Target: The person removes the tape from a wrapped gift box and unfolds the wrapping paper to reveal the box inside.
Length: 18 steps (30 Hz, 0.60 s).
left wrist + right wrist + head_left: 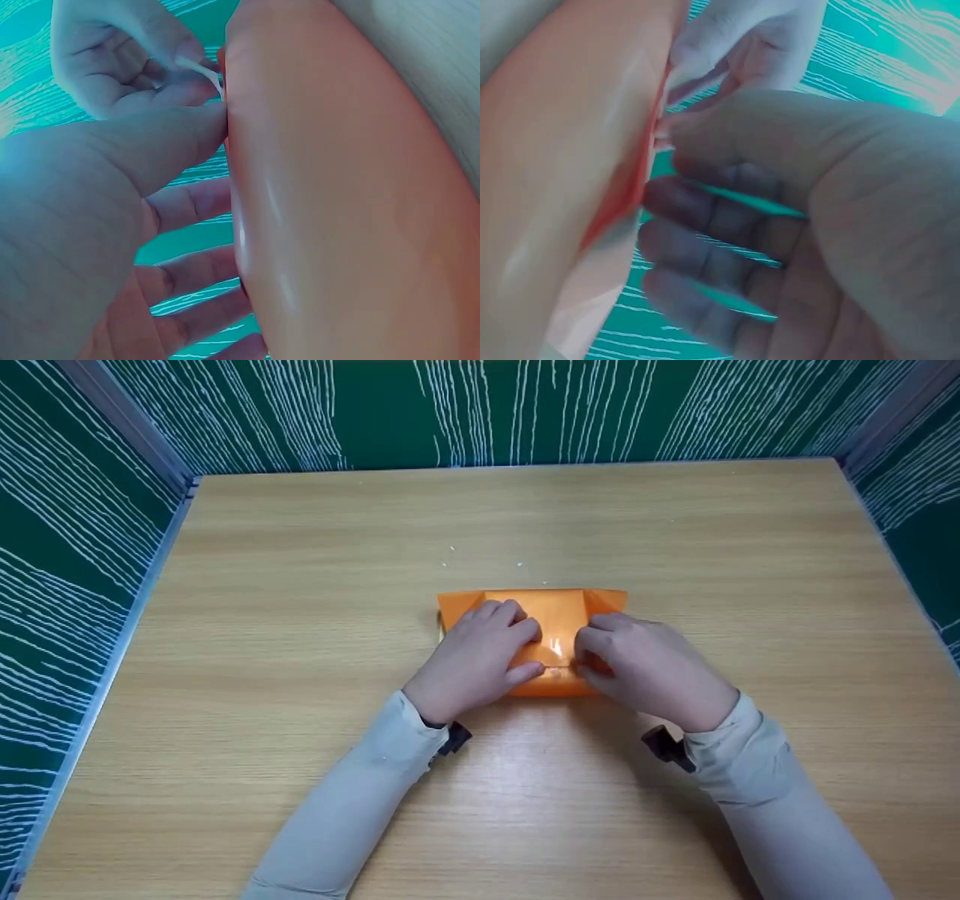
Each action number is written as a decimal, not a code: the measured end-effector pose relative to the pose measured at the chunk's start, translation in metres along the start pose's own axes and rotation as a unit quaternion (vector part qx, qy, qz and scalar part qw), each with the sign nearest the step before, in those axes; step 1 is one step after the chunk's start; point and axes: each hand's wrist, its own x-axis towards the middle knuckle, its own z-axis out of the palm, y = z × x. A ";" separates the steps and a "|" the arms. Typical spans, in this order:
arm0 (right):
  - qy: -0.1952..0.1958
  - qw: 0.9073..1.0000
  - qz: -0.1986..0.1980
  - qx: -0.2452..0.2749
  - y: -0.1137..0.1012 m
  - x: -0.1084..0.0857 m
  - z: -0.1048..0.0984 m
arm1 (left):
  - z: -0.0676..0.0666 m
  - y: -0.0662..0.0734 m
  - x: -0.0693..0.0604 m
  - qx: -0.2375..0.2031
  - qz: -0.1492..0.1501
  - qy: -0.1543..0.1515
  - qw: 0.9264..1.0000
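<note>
An orange-wrapped parcel with folded, flared corners lies on the table in the head view. My left hand rests on its left part, fingers spread over the top and thumb near the front seam. At the right part is my right hand, with curled fingers. In the left wrist view, its thumb and forefinger pinch a thin whitish strip that looks like tape, running to the parcel's edge beside my left thumb. In the right wrist view, an orange flap stands slightly apart from the parcel's side.
The wooden table carries a few tiny white scraps behind the parcel. Green walls with white streaks border the back and both sides. A dark wrist camera sits at my left cuff, another wrist camera at my right.
</note>
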 end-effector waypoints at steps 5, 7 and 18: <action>-0.024 0.999 0.042 -0.007 0.002 -0.001 -0.002 | 0.000 0.001 0.000 0.000 -0.004 -0.001 1.000; -0.020 0.999 0.041 -0.009 0.002 -0.001 -0.002 | 0.000 0.001 -0.001 0.001 -0.005 0.000 1.000; 0.005 1.000 0.025 -0.016 0.002 -0.001 -0.003 | -0.001 0.001 0.000 0.001 -0.002 0.004 1.000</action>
